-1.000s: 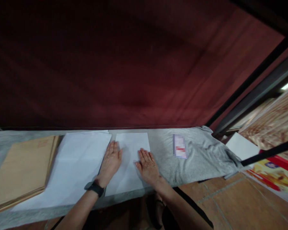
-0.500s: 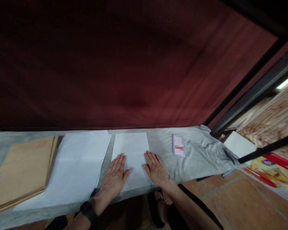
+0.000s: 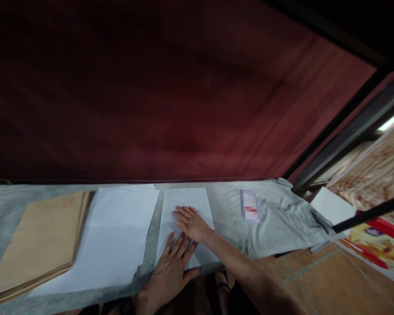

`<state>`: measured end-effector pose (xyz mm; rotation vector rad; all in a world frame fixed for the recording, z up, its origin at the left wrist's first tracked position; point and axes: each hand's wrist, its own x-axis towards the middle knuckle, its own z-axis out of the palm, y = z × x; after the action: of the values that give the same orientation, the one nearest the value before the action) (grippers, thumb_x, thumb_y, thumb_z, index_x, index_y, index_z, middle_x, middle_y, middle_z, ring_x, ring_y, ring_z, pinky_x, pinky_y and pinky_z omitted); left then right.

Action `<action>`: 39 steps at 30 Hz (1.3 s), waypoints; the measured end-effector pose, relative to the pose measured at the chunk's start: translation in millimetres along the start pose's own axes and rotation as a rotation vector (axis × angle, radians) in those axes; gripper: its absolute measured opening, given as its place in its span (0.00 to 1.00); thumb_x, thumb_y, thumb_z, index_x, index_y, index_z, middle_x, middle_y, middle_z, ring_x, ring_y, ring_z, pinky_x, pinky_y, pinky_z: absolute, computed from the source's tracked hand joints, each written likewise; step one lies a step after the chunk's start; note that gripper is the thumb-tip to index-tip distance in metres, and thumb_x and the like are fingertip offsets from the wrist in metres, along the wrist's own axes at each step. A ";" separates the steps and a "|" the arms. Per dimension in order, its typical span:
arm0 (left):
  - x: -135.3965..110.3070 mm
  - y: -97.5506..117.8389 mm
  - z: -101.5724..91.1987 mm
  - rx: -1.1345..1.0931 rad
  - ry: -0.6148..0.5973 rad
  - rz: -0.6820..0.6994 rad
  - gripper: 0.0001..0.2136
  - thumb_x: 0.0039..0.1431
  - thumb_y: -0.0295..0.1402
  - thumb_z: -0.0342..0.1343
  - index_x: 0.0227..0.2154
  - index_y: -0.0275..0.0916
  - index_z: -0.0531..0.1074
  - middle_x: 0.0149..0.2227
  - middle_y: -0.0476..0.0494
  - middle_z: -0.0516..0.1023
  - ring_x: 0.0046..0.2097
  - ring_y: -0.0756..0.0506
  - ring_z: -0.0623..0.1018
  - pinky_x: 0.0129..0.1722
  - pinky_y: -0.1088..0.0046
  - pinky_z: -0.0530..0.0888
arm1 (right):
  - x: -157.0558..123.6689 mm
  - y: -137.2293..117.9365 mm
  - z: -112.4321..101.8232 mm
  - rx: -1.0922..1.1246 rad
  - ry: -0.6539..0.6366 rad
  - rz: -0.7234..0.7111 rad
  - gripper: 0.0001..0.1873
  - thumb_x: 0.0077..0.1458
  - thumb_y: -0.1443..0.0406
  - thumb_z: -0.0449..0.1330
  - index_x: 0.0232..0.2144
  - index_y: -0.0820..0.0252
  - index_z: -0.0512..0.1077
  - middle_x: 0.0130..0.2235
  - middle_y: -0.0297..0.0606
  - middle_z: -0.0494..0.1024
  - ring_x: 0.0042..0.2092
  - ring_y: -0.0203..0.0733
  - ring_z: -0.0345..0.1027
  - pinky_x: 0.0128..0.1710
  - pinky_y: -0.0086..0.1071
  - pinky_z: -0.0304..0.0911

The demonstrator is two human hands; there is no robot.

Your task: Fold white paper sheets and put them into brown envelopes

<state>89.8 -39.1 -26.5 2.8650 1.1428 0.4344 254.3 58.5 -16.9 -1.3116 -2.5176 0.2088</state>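
Observation:
A white sheet of paper (image 3: 185, 199) lies on the grey cloth in front of me; whether it is one layer or folded I cannot tell. My right hand (image 3: 191, 224) rests flat across its middle, fingers stretched toward the left. Lower down, my left hand (image 3: 174, 267) lies over the paper's near part with its fingers spread and its thumb out to the right. Its fingertips come close to the right hand. To the left is a stack of larger white sheets (image 3: 121, 232), partly under a pile of brown paper envelopes (image 3: 49, 232).
Grey cloth (image 3: 226, 205) covers the narrow surface, wrinkled at the right. A small blurred packet (image 3: 250, 206) with a red mark lies there. Behind hangs a dark red sheet (image 3: 184, 109). Black metal bars (image 3: 331, 124) and a red-and-yellow box (image 3: 381, 240) are at the right.
My right hand has moved left from the paper's right edge onto its middle. My left hand has drawn nearer to me and right. The view has shifted slightly.

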 end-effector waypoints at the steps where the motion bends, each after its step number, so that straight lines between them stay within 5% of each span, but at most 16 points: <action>1: -1.3 -0.7 -0.1 -0.001 -0.002 0.000 0.32 0.67 0.53 0.47 0.70 0.48 0.55 0.68 0.37 0.63 0.69 0.35 0.63 0.68 0.43 0.57 | 11.1 2.0 3.9 -0.020 -0.015 -0.006 0.24 0.73 0.56 0.46 0.66 0.51 0.62 0.70 0.34 0.59 0.70 0.43 0.53 0.70 0.45 0.50; 7: -7.9 -3.9 7.1 -0.008 -0.016 0.028 0.35 0.66 0.46 0.53 0.72 0.53 0.45 0.73 0.41 0.52 0.71 0.34 0.57 0.67 0.41 0.59 | 64.3 35.8 6.2 -0.118 0.036 0.173 0.25 0.72 0.56 0.48 0.67 0.55 0.61 0.70 0.39 0.59 0.70 0.47 0.54 0.69 0.47 0.48; 12: -7.6 -4.2 3.2 -0.066 -0.055 0.013 0.33 0.66 0.41 0.54 0.71 0.55 0.48 0.73 0.43 0.52 0.71 0.35 0.57 0.67 0.41 0.60 | 67.9 69.4 -5.5 -0.142 0.113 0.318 0.24 0.72 0.59 0.48 0.67 0.56 0.61 0.68 0.44 0.63 0.69 0.46 0.57 0.68 0.49 0.50; 19: -6.7 -3.0 -18.6 -0.159 -0.169 -0.056 0.31 0.62 0.31 0.53 0.68 0.44 0.58 0.72 0.41 0.56 0.72 0.38 0.56 0.70 0.48 0.57 | -15.6 71.3 -9.5 -0.035 0.118 0.290 0.26 0.67 0.66 0.52 0.65 0.62 0.63 0.67 0.49 0.65 0.69 0.48 0.57 0.69 0.48 0.52; 23: -9.9 0.0 -31.5 -0.161 -0.243 -0.082 0.34 0.54 0.23 0.50 0.67 0.40 0.60 0.71 0.39 0.57 0.72 0.38 0.55 0.71 0.50 0.55 | -83.8 53.6 -26.3 0.100 -0.004 0.152 0.29 0.63 0.71 0.50 0.66 0.58 0.63 0.69 0.43 0.63 0.69 0.43 0.56 0.69 0.45 0.53; 28: -4.8 -3.0 -44.0 -0.198 -0.268 -0.111 0.30 0.54 0.22 0.50 0.62 0.38 0.67 0.68 0.37 0.65 0.69 0.38 0.63 0.69 0.54 0.61 | -142.9 28.2 -52.5 0.203 -0.145 0.149 0.40 0.52 0.77 0.50 0.68 0.58 0.60 0.71 0.39 0.57 0.71 0.41 0.50 0.72 0.42 0.49; 31: 1.4 -9.0 -51.0 -0.279 -0.224 -0.134 0.19 0.62 0.25 0.47 0.51 0.40 0.77 0.60 0.38 0.75 0.63 0.39 0.73 0.64 0.57 0.68 | -156.4 16.5 -60.2 0.230 -0.161 0.153 0.42 0.49 0.77 0.52 0.68 0.58 0.60 0.71 0.40 0.57 0.71 0.43 0.49 0.72 0.46 0.46; 34: 6.9 -12.7 -60.6 -0.384 -0.190 -0.169 0.18 0.69 0.31 0.42 0.40 0.41 0.79 0.47 0.40 0.83 0.50 0.42 0.81 0.54 0.63 0.75 | -156.1 10.5 -64.5 0.300 -0.152 0.142 0.40 0.51 0.74 0.56 0.67 0.56 0.62 0.70 0.41 0.59 0.71 0.46 0.50 0.72 0.49 0.45; 39: 9.5 -15.6 -74.6 -0.568 -0.229 -0.248 0.19 0.69 0.39 0.44 0.32 0.42 0.79 0.34 0.44 0.83 0.37 0.44 0.81 0.39 0.71 0.74 | -149.5 13.0 -68.0 0.553 -0.021 0.206 0.18 0.66 0.60 0.55 0.54 0.52 0.77 0.55 0.39 0.79 0.60 0.47 0.69 0.65 0.46 0.59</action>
<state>66.0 -27.0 45.6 2.1926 1.0959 0.3382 367.3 -57.0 15.5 -1.3195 -2.1048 0.8921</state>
